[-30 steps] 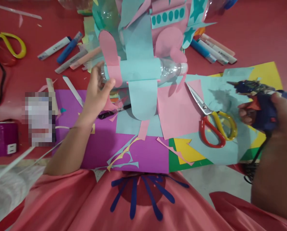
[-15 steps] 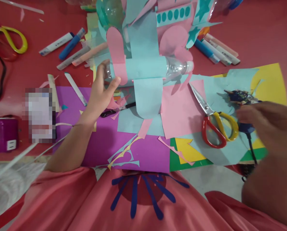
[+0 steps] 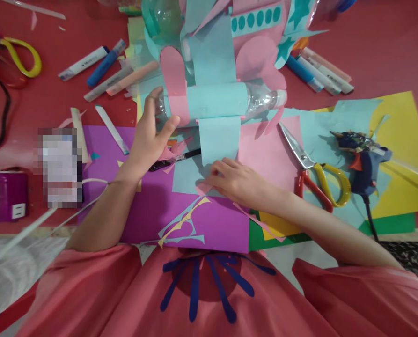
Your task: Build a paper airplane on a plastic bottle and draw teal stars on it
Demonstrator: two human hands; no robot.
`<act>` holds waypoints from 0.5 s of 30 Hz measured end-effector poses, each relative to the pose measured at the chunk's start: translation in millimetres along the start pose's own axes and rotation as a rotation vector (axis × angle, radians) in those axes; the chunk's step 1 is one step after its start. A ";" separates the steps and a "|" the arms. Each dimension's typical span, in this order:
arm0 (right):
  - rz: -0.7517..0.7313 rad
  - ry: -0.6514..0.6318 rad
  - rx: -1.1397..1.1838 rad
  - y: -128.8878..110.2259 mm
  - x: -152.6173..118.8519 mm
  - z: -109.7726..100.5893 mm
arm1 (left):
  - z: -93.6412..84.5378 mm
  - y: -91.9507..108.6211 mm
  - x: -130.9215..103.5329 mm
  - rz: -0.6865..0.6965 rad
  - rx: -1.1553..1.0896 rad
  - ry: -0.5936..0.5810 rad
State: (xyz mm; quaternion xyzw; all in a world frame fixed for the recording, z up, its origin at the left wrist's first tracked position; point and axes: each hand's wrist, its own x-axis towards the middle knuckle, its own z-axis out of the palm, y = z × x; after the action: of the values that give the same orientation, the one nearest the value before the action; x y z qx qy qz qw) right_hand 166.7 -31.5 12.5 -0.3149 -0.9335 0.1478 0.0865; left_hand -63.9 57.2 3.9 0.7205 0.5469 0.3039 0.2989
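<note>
A clear plastic bottle [image 3: 261, 99] wrapped in light blue paper lies sideways, its white cap to the right. My left hand [image 3: 152, 135] grips its base end, the thumb by a pink rounded strip [image 3: 175, 79] fixed round the bottle. Below the bottle hangs a light blue flap [image 3: 219, 138]. At the flap's lower end my right hand [image 3: 235, 180] has its fingers curled together over a small pink paper piece [image 3: 203, 188]; whether it is pinched is hidden. Behind the bottle stands a pink and blue paper construction [image 3: 258, 23].
Scissors [image 3: 309, 164] and a dark blue glue gun [image 3: 365, 171] lie at the right. Markers [image 3: 105, 63] are at both sides. Under the hands are purple [image 3: 226, 224] and other coloured sheets with scraps. A phone [image 3: 59, 168] is at the left.
My right hand has moved from beside the glue gun at the right to the flap's lower end. My left hand still holds the bottle, which appears slightly farther right.
</note>
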 end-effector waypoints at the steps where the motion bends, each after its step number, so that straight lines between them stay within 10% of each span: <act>1: 0.003 -0.010 -0.005 -0.5 1.5 0.2 | 0.1 0.1 0.2 -0.005 -0.001 -0.005; 15: -0.066 -0.143 -0.034 -8.5 15.3 -6.6 | -0.3 -1.1 1.4 0.024 0.040 0.004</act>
State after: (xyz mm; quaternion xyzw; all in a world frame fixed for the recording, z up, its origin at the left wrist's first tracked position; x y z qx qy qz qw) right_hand 151.6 -27.1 22.5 -0.2738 -0.9496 0.1514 0.0191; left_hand -64.5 58.8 3.4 0.7322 0.5449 0.2980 0.2795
